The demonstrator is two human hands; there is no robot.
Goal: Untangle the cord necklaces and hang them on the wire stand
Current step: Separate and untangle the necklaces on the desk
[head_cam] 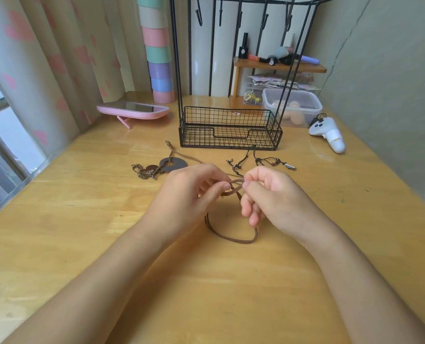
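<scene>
Brown cord (231,238) pinched by left hand (191,192), right hand (268,194); loop points nearward.

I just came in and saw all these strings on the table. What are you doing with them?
A person is working at a tangle in a brown cord. The left hand and the right hand each pinch it, and a loop of it trails down onto the wooden table. A round pendant lies to the left, and a black beaded necklace lies farther back. Behind them, the wire stand has no necklace on the hooks that show.
</scene>
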